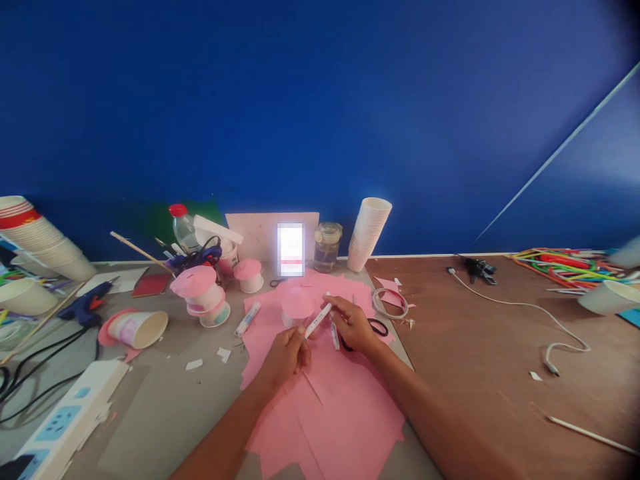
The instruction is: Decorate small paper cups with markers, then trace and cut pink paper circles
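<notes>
My left hand (287, 353) and my right hand (353, 323) meet over the pink paper sheets (325, 407). Between them they hold a white marker pen (319, 320), the left pinching its near end and the right gripping its far end. My right hand also has a second small white piece (334, 335) hanging under its fingers; I cannot make out what it is. Just behind the pen stands a pink-topped paper cup (296, 308). Black-handled scissors (377, 327) lie under my right hand.
Another marker (247, 319) lies left of the pink sheets. Pink-capped cups (203, 293), a tipped cup (136, 329), a glue gun (87, 303), a power strip (65, 420), cup stacks (369, 232), a jar (327, 247), a lit phone (291, 249), a white cable (525, 307) and coloured straws (565, 265) surround them.
</notes>
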A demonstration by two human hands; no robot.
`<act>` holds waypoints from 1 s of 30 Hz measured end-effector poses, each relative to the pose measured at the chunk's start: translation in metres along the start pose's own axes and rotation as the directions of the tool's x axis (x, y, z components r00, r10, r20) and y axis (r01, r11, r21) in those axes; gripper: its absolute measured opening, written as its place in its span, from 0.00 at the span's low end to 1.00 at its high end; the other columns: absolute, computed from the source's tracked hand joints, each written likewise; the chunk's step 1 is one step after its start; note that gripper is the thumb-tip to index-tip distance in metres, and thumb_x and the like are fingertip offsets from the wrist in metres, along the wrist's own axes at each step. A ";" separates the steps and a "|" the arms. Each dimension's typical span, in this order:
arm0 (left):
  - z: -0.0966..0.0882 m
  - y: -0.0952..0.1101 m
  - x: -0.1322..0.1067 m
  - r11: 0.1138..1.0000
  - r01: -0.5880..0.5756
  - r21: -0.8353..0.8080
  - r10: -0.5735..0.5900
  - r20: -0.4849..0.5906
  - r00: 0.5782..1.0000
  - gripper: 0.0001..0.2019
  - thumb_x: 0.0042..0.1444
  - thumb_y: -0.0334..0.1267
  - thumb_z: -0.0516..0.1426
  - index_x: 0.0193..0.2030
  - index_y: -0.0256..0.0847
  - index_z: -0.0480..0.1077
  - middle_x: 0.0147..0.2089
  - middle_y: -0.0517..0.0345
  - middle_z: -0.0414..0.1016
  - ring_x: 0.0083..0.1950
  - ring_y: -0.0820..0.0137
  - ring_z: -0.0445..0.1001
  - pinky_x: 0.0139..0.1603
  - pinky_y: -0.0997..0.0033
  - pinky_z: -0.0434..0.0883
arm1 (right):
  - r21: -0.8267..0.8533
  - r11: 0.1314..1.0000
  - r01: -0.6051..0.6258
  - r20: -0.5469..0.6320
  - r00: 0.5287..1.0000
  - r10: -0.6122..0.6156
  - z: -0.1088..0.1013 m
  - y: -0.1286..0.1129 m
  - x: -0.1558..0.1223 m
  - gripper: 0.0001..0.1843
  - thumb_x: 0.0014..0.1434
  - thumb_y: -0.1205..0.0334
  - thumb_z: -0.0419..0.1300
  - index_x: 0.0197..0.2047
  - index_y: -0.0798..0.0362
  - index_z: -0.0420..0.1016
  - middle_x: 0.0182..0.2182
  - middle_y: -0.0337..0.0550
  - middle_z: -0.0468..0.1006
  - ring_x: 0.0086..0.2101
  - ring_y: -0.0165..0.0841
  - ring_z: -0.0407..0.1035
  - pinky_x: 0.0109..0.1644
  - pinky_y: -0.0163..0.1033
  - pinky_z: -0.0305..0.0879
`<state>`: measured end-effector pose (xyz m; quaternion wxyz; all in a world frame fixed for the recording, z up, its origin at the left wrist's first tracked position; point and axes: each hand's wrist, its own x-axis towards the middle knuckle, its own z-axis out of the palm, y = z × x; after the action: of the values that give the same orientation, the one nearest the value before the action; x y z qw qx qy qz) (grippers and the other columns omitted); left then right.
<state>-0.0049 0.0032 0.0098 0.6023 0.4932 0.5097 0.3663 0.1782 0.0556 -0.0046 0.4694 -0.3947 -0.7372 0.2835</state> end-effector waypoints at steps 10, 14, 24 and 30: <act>-0.002 0.004 -0.002 0.999 0.025 0.029 -0.025 0.013 1.000 0.25 0.55 0.57 0.46 0.36 0.33 0.68 0.14 0.66 0.63 0.12 0.79 0.53 0.15 0.77 0.51 | -0.252 0.959 0.132 0.079 0.990 -0.115 -0.003 0.000 0.002 0.18 0.59 0.73 0.46 0.47 0.54 0.71 0.29 0.44 0.75 0.29 0.33 0.71 0.35 0.38 0.69; -0.001 0.003 -0.002 0.998 0.028 0.053 -0.028 0.005 1.000 0.26 0.54 0.58 0.45 0.35 0.33 0.68 0.14 0.66 0.62 0.12 0.79 0.53 0.15 0.77 0.51 | -0.277 0.953 0.121 0.073 0.992 -0.104 0.000 0.003 -0.001 0.18 0.55 0.75 0.47 0.45 0.55 0.71 0.28 0.44 0.74 0.28 0.33 0.68 0.32 0.37 0.66; -0.001 0.003 -0.003 0.998 0.040 0.038 -0.041 0.033 0.999 0.25 0.55 0.57 0.46 0.34 0.34 0.68 0.13 0.66 0.63 0.12 0.79 0.53 0.16 0.76 0.49 | -0.216 0.976 -0.021 -0.055 0.998 0.010 0.003 0.001 -0.002 0.13 0.55 0.73 0.48 0.37 0.53 0.71 0.24 0.42 0.73 0.26 0.33 0.68 0.30 0.36 0.64; -0.001 0.008 -0.003 0.959 0.096 -0.268 -0.079 0.074 0.994 0.22 0.54 0.57 0.50 0.33 0.36 0.67 0.11 0.70 0.58 0.11 0.80 0.48 0.18 0.76 0.54 | 0.574 0.732 -0.367 0.041 0.906 0.421 0.012 -0.014 0.003 0.12 0.58 0.57 0.54 0.43 0.54 0.69 0.23 0.37 0.72 0.19 0.27 0.64 0.24 0.35 0.63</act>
<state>-0.0063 0.0027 0.0187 0.6954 0.3942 0.4571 0.3899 0.1624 0.0499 0.0032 0.5278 -0.3961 -0.4955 0.5648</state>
